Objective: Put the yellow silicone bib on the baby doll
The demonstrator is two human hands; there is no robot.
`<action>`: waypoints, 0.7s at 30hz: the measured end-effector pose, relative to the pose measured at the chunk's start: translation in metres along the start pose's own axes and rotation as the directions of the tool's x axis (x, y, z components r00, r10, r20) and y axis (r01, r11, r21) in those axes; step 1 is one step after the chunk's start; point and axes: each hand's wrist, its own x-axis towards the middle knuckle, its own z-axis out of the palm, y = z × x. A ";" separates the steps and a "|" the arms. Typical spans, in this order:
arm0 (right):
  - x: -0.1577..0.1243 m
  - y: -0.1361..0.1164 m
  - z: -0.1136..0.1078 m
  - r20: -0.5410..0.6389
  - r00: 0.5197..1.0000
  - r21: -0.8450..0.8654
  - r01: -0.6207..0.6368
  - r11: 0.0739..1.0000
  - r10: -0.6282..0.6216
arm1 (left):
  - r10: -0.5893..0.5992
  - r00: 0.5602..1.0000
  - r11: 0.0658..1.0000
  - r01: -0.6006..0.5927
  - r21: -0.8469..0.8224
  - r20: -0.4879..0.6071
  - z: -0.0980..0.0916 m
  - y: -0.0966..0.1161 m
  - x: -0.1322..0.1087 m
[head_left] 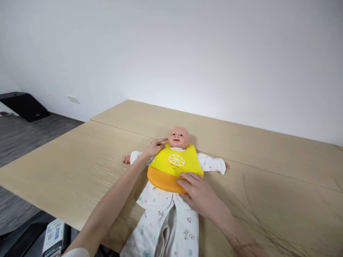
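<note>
A bald baby doll [179,136] lies on its back on the table, arms spread out to the sides. Its white clothes [184,228] carry a small printed pattern. Over its chest lies a yellow bib [163,157] with a white citrus slice, a smiling face and an orange pocket [162,180]. My left hand [154,147] is by the doll's neck and shoulder, at the bib's upper edge, index finger stretched out. At the pocket's right end, my right hand [197,191] has its fingers over the pocket and its thumb near the lower rim.
The wooden table [66,160] has a seam running across it and stands near a pale wall [187,53]. A black wedge-shaped object [25,106] sits on the grey floor at the left. Below the table edge, lower left, is a white labelled device [55,235]. Loose hair strands cross the right side.
</note>
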 end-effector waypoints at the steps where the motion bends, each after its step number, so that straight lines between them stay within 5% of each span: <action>1: 0.000 -0.001 0.000 0.001 1.000 0.008 -0.008 1.000 0.008 | 0.018 1.000 1.000 -0.018 0.016 -0.002 0.002 0.003 0.000; 6: 0.004 -0.003 0.002 0.048 0.997 0.057 -0.061 0.997 0.058 | 0.143 0.989 0.989 -0.143 0.026 0.030 0.008 0.013 0.004; 14: 0.001 -0.001 -0.003 0.136 0.986 0.156 -0.114 0.981 0.093 | 0.141 0.989 0.988 -0.144 0.053 0.053 0.010 0.007 0.004; 18: -0.006 0.018 -0.019 0.230 0.968 0.268 -0.162 0.950 0.100 | 0.088 0.995 0.987 -0.092 0.128 0.035 -0.008 0.013 -0.006; 21: -0.018 0.054 -0.024 0.218 0.931 0.181 -0.332 0.926 0.291 | 0.011 0.990 0.977 -0.040 0.207 0.140 -0.037 0.020 -0.014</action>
